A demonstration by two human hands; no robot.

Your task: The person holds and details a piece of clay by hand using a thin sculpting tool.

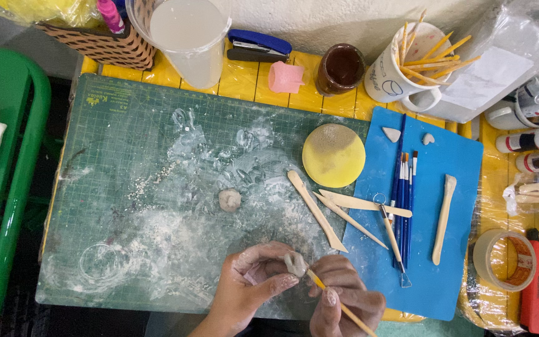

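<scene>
Two hands busy here: left hand (pixel 251 284) pinches a small pale clay lump (pixel 295 263), right hand (pixel 343 298) grips a thin yellow wooden stick (pixel 338 301) touching it, over the dusty green cutting mat (pixel 126 187).

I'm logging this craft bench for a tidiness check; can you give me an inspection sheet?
Surface: green cutting mat, dusted white.
Job's things: small pale clay piece pinched in left hand; thin wooden stick in right hand, tip at the piece.
Clutter: second clay lump, yellow round sponge, wooden modelling tools, brushes on blue mat.
Grippers: both hands clay-smeared.
Cables: nothing seen.
Surroundings: green plastic tub, tape roll.
</scene>
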